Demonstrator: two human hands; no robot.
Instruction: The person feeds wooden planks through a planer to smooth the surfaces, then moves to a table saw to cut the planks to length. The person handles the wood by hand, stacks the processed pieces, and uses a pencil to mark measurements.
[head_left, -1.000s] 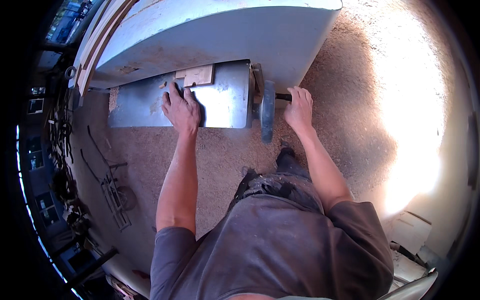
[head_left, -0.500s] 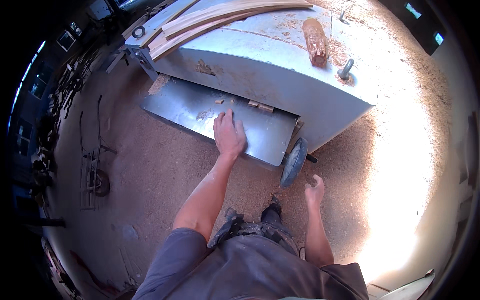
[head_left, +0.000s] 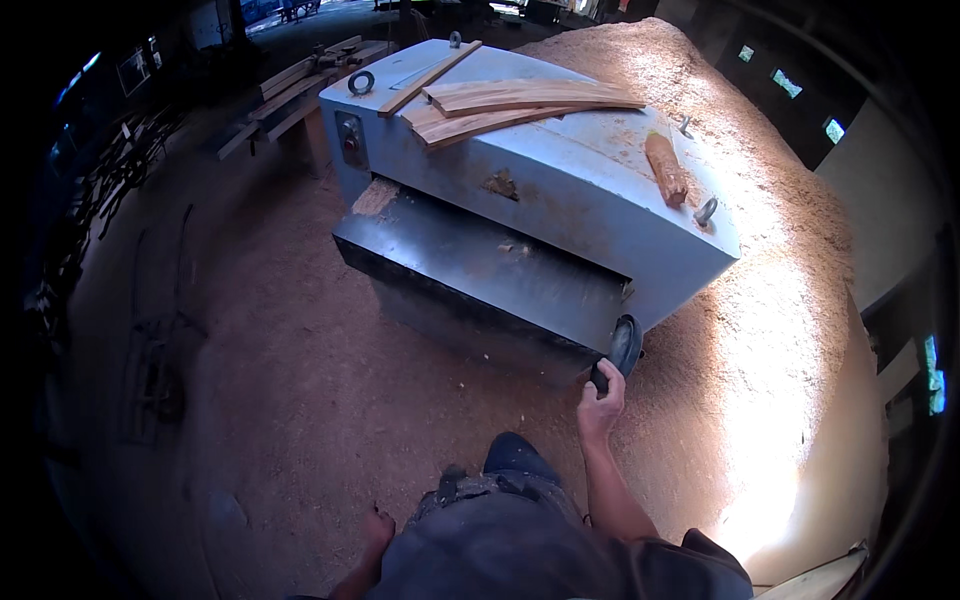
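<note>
My right hand (head_left: 602, 397) is closed on the near edge of a dark handwheel (head_left: 627, 342), at the right end of a large grey woodworking machine (head_left: 560, 220). Low by my left side hangs my left hand (head_left: 378, 527), dim and small, its fingers hard to make out; it is away from the machine. In front of the machine's slot lies a smooth metal bed (head_left: 450, 250), with a small patch of wood chips near its middle and sawdust at its far left end.
On the machine top rest curved wooden boards (head_left: 530, 97), a straight strip (head_left: 430, 78), a short wood block (head_left: 665, 168) and ring bolts. A large sawdust heap (head_left: 640, 60) rises behind it. A hand cart (head_left: 150, 370) stands at left. Stacked timber (head_left: 300, 75) lies beyond.
My left hand has left the metal bed and dropped to my side. My right hand has moved up onto the handwheel. The small wood pieces on the bed have mostly gone. The view has shifted.
</note>
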